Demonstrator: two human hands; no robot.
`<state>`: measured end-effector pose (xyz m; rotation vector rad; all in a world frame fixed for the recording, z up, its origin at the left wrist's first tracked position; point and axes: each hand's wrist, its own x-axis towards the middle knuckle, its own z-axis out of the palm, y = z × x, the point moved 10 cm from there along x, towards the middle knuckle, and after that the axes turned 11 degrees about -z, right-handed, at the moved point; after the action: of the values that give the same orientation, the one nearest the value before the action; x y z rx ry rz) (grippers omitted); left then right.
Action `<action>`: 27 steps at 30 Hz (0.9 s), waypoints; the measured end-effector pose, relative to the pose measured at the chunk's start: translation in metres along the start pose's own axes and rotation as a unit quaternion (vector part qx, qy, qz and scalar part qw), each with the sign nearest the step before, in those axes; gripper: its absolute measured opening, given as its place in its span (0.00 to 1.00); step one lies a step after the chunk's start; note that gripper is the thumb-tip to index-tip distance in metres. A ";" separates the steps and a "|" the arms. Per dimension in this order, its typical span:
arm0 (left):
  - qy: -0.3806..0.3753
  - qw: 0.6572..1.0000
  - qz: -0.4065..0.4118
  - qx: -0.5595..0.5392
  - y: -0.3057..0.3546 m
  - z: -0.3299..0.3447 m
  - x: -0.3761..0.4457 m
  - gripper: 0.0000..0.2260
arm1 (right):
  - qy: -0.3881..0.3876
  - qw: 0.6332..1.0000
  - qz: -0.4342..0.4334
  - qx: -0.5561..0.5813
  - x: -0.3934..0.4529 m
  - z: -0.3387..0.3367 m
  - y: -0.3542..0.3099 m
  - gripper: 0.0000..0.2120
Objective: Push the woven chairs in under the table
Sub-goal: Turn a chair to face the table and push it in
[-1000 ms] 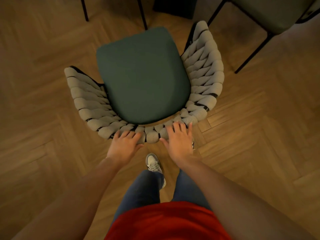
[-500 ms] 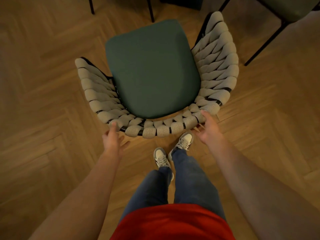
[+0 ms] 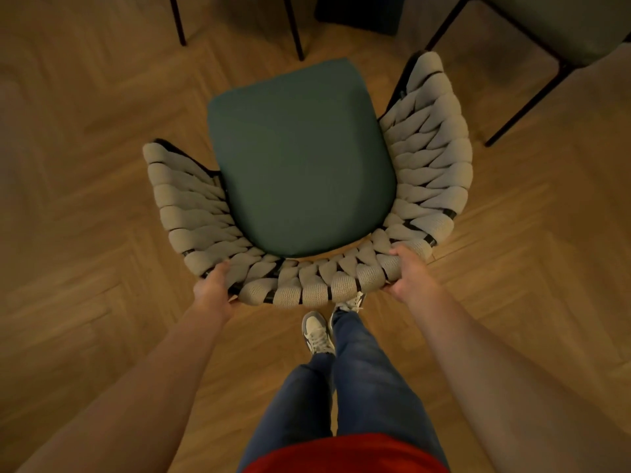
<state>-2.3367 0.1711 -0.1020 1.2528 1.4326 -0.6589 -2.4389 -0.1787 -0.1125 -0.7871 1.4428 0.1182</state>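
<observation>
1. We stood behind the woven chair point(image 3: 309, 186), which was on the herringbone floor point(image 3: 85, 148), with its open front facing away from us toward dark legs point(image 3: 293, 29) at the top of view.
2. Our left hand point(image 3: 211, 291) and right hand point(image 3: 409, 271) each curled their grip round the back rim, about equally near.
3. The worktop itself was not visible.
4. Thick beige cords wrapped a black frame around a green seat cushion point(image 3: 300, 158).
</observation>
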 end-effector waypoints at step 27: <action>-0.095 0.945 0.081 0.301 0.214 0.182 -0.013 0.19 | 0.049 0.991 -0.030 0.124 0.036 0.094 -0.140 0.20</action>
<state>-2.0757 0.0671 -0.0912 1.6988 0.9792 -1.1228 -2.2810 -0.2456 -0.0946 -0.6369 1.4913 -0.1457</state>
